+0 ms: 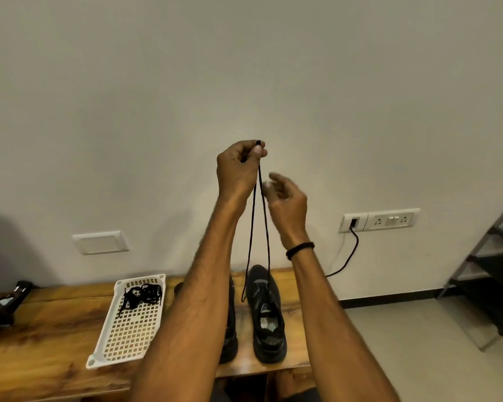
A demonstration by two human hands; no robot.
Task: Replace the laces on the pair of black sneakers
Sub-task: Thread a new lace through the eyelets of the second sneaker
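Nearly weightless lace point(250, 242), pinched high by left hand point(240, 169)

Judged from the hang: thin, soft, limp black cord, light enough for two fingertips, with no stiffness save perhaps at the ends. Likely to slip from a loose hold, and to twist or tangle if dropped. Best taken close to the tips, between thumb and forefinger, for feeding through eyelets. Hardly fragile, so safe to tug firmly.

Held up at arm's reach above the bench point(41, 343). Left hand curled, thumb and forefinger pinching the top of the lace, a short black bit poking out above the fingertips. Two strands falling from that pinch, close together at the top, spreading slightly lower down. Right hand point(288, 198) just beside the strands and lower than the left, fingers loosely bent and blurred. Holding nothing so far as can be seen, though cannot tell whether brushing the lace. Black band point(300, 248) round the right wrist.

Further out, on the wooden bench: black sneaker point(269, 317), toe toward the wall, one strand reaching its upper; cannot tell whether threaded there. Other strand ending loose just left of it. Second sneaker point(232, 343) just beside, mostly hidden behind the left forearm. Left of both, white perforated tray point(128, 338) with a tangle of black laces point(143, 294) at its far end.

Behind, pale wall with a switch plate point(389, 220) and a plugged-in black cable point(350, 256).
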